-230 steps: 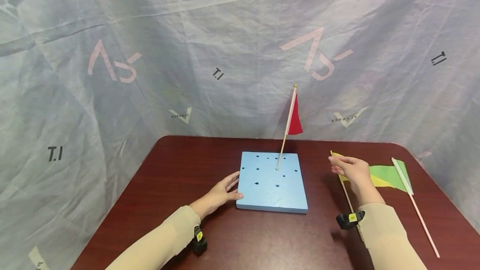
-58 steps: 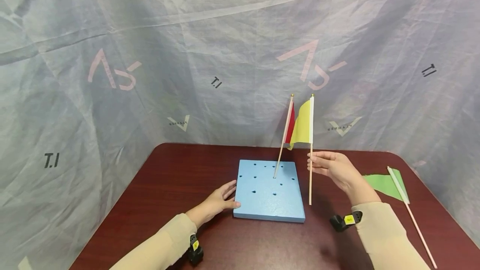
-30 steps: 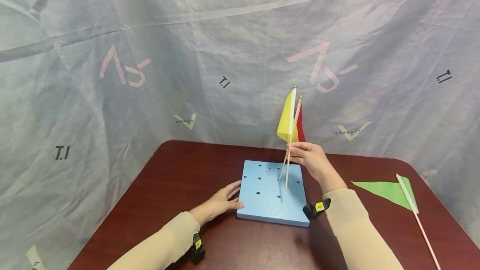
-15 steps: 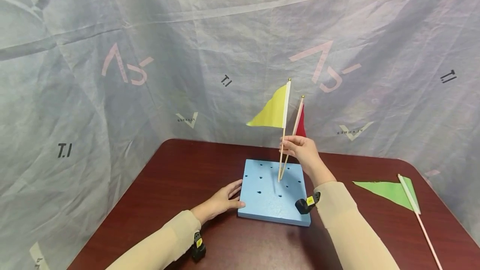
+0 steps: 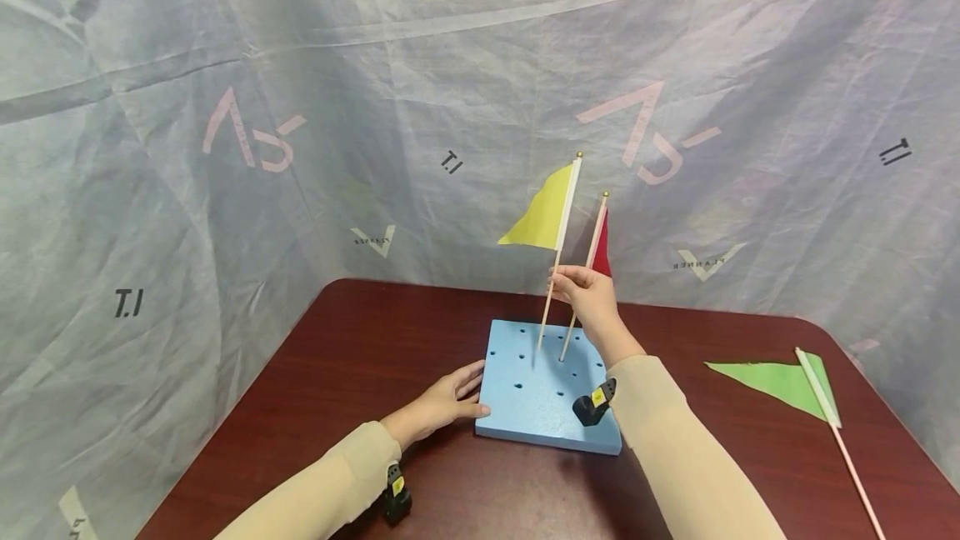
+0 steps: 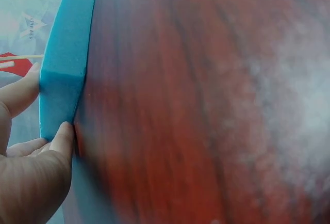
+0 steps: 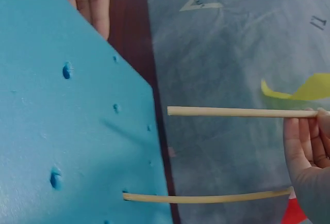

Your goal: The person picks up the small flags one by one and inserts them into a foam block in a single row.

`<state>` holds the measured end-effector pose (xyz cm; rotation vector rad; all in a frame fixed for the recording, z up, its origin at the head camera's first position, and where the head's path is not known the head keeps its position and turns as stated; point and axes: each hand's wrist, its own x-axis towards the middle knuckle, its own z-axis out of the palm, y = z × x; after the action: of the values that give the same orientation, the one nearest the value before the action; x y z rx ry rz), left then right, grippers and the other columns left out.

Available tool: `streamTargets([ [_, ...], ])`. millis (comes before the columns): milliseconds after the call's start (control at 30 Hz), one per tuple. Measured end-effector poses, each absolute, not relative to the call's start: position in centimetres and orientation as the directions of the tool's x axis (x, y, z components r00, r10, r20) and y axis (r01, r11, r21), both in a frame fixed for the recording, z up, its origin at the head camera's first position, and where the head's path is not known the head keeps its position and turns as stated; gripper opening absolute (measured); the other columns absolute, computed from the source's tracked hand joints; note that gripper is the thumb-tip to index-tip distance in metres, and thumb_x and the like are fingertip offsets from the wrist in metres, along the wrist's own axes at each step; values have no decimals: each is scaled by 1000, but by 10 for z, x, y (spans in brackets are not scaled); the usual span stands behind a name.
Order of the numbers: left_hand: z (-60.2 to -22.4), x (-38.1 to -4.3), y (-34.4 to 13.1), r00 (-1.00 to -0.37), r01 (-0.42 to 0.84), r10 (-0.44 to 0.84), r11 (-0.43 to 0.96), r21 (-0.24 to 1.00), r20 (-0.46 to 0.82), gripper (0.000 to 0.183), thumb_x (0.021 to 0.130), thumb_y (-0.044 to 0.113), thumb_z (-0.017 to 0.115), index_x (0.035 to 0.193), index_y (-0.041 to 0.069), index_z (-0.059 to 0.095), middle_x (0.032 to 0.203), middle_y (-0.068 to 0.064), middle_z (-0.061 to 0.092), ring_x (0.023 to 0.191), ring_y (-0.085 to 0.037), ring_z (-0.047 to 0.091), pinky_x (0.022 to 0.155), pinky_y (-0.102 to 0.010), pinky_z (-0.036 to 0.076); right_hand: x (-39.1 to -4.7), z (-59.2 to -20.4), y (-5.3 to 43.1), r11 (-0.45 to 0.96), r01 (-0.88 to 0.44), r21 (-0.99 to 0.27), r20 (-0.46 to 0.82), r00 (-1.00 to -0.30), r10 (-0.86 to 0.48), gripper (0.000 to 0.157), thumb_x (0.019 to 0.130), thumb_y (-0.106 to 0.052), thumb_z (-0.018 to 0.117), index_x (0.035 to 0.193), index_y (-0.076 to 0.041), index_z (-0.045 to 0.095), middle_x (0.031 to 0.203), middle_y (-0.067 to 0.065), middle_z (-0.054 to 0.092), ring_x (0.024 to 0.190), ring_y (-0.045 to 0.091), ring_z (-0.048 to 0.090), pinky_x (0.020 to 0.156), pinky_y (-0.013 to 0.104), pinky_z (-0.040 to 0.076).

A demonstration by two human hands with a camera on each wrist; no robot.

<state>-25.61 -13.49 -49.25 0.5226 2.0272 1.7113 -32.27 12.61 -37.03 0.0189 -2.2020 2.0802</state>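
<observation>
In the head view, my right hand [image 5: 588,298] pinches the thin wooden stick of a yellow pennant flag [image 5: 542,215] between thumb and fingertips. The flag leans slightly over a light blue board [image 5: 525,419] with several holes. From the right wrist, the bottom end of the stick [image 7: 232,112] shows off the board's face. A red flag [image 5: 603,250] stands tilted in one of the holes, partly behind my right hand. My left hand [image 5: 442,402] rests against the board's left edge, thumb on its top, fingers extended along the side [image 6: 64,133].
A green pennant flag [image 5: 780,386] on a pale stick lies at the right of the dark red-brown table [image 5: 390,323]. Behind the table hangs a grey printed cloth [image 5: 450,65]. Small black cameras [image 5: 592,405] are strapped to both wrists.
The yellow flag was lifted from the table beside the green one and carried left over the board. In the last half second its lower end moved left, away from the red flag's stick.
</observation>
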Motion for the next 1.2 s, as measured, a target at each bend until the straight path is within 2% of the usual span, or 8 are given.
streamTargets([
  [133, -491, -255, -134, -836, 13, 543, 167, 986, -81, 86, 88, 8, 71, 155, 3, 17, 161, -18, 18, 147, -33, 21, 110, -37, 41, -327, -377, 119, 50, -108, -993, 112, -989, 91, 25, 95, -14, 62, 113, 2, 67, 116, 25, 65, 85, 13, 69, 90, 30, 56],
  [367, -493, -254, -134, -843, 28, 532, 192, 981, -80, 85, 88, 10, 71, 154, 3, 18, 160, -17, 20, 147, -33, 23, 111, -40, 39, -329, -388, 108, 105, -128, -986, 140, -984, 109, 23, 95, -15, 63, 112, 0, 68, 115, 23, 66, 93, 22, 71, 91, 31, 56],
  [533, -492, -253, -132, -849, 40, 523, 200, 979, -72, 84, 89, 10, 71, 154, 2, 18, 160, -19, 20, 146, -35, 23, 112, -43, 37, -329, -395, 100, 134, -134, -982, 150, -982, 115, 22, 94, -13, 64, 110, 0, 69, 112, 22, 68, 95, 28, 71, 93, 37, 55],
  [733, -490, -252, -130, -848, 39, 525, 192, 981, -69, 84, 89, 8, 70, 154, 1, 18, 160, -21, 19, 146, -36, 22, 112, -42, 38, -333, -397, 97, 99, -141, -985, 152, -981, 121, 21, 94, -11, 63, 110, 2, 69, 112, 24, 67, 96, 33, 69, 95, 44, 54],
  [900, -490, -251, -130, -849, 35, 523, 193, 981, -73, 84, 88, 8, 71, 154, 1, 19, 160, -20, 19, 146, -35, 22, 111, -39, 40, -336, -400, 94, 100, -135, -986, 145, -984, 107, 23, 95, -11, 62, 112, 3, 68, 113, 27, 66, 97, 33, 68, 94, 43, 54],
  [1200, -492, -252, -131, -855, 24, 514, 181, 983, -73, 85, 87, 8, 72, 154, 1, 20, 160, -19, 20, 147, -34, 23, 111, -39, 40, -341, -413, 89, 137, -116, -984, 131, -985, 111, 20, 95, -9, 62, 109, 2, 69, 110, 25, 68, 87, 21, 71, 85, 33, 59],
])
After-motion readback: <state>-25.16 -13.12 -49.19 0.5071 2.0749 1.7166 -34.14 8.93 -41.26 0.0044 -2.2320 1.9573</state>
